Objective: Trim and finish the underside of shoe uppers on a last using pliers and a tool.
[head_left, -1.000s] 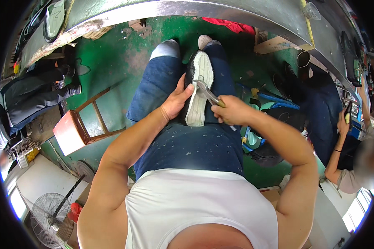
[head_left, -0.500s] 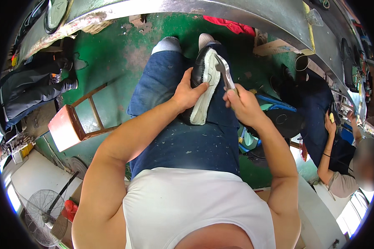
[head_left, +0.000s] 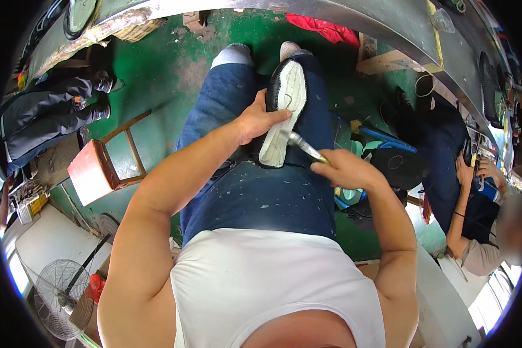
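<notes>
A black shoe (head_left: 285, 110) with a white sole lies sole-up on my right thigh, toe pointing away from me. My left hand (head_left: 256, 119) grips its left side and holds it steady on the jeans. My right hand (head_left: 337, 169) holds a small metal hammer (head_left: 300, 145), whose head touches the heel end of the white sole. Both forearms come in from the lower edge.
A low wooden stool (head_left: 101, 168) stands on the green floor at my left. Another person (head_left: 475, 197) sits at the right by a long metal bench (head_left: 388, 23). A floor fan (head_left: 55, 296) is at the lower left; blue tools and clutter lie right of my leg.
The hammer came down from above the toe end to the heel end of the sole. My right hand dropped lower and nearer to me. The shoe stayed on the thigh.
</notes>
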`<act>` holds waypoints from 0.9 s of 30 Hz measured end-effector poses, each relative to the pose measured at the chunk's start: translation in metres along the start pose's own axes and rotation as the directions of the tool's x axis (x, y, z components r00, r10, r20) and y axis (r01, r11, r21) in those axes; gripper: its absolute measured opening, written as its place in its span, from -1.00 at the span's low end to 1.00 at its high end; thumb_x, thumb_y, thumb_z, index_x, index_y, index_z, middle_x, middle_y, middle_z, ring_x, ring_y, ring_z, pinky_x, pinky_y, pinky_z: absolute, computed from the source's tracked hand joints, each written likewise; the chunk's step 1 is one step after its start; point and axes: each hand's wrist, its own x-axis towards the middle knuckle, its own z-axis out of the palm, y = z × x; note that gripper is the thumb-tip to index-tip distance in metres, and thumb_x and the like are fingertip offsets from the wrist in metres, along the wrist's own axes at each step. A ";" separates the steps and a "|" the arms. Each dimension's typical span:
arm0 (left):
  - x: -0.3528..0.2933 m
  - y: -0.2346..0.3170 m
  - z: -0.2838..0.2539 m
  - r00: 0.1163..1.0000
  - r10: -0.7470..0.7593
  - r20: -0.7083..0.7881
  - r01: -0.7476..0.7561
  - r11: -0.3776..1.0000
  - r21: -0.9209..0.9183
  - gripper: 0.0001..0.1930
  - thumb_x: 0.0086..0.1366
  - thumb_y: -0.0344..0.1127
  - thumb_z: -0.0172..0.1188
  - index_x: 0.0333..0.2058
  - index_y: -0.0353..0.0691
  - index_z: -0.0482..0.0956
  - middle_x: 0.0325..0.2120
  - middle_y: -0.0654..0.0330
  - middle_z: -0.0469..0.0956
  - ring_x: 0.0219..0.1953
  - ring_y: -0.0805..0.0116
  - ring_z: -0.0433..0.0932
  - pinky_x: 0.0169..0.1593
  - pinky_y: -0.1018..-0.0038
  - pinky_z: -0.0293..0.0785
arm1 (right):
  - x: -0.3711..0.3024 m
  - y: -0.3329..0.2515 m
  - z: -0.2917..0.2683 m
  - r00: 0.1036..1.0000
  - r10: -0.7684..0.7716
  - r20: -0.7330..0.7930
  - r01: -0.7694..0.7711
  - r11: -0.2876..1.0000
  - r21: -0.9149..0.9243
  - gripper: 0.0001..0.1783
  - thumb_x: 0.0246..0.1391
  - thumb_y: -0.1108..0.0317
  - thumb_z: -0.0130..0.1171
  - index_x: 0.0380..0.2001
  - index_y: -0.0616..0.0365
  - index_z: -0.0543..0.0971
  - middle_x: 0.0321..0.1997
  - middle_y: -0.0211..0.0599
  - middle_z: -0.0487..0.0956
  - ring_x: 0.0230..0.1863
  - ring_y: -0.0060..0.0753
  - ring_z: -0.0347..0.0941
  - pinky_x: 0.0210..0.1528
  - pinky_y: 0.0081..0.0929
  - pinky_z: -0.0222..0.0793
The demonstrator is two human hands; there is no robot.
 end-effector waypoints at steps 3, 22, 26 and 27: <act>0.001 -0.002 0.004 1.000 -0.015 -0.025 0.015 1.000 -0.002 0.13 0.23 -0.18 0.41 0.42 -0.41 -0.33 0.28 -0.15 0.28 0.28 0.14 0.36 0.33 0.29 0.29 | 0.003 -0.002 0.023 0.982 -0.123 -0.144 0.096 0.979 -0.179 -0.62 0.29 0.08 0.10 -0.23 0.26 0.52 -0.36 0.03 0.61 -0.30 0.10 0.56 -0.21 -0.08 0.45; -0.042 -0.006 -0.014 0.948 0.054 0.315 -0.192 0.883 0.428 0.30 0.25 -0.25 0.34 0.32 -0.32 -0.83 0.44 -0.30 -0.15 0.45 0.12 0.03 0.43 0.48 -0.05 | 0.019 0.002 0.030 0.874 -0.175 -0.454 0.128 0.983 -0.133 -0.60 0.36 0.08 -0.03 -0.23 0.28 0.47 -0.31 0.23 0.59 -0.21 0.37 0.51 -0.14 0.07 0.41; -0.037 -0.021 -0.022 0.953 0.054 0.297 -0.223 0.788 0.573 0.33 0.24 -0.22 0.36 0.29 -0.39 -0.85 0.43 -0.37 -0.20 0.47 0.10 -0.02 0.44 0.47 -0.08 | 0.021 0.001 0.001 0.990 -0.062 -0.127 0.085 0.978 0.189 -0.56 0.39 0.05 -0.08 -0.29 0.28 0.46 -0.46 0.07 0.58 -0.36 0.19 0.55 -0.26 -0.07 0.44; -0.034 -0.023 -0.021 0.940 0.070 0.334 -0.233 0.848 0.477 0.34 0.22 -0.09 0.37 0.31 -0.46 -0.77 0.43 -0.41 -0.39 0.52 0.00 -0.27 0.49 0.41 -0.20 | 0.022 0.008 -0.003 0.977 -0.077 -0.197 0.106 0.984 0.141 -0.53 0.40 0.03 -0.10 -0.34 0.28 0.47 -0.51 -0.07 0.58 -0.43 -0.01 0.56 -0.31 -0.19 0.43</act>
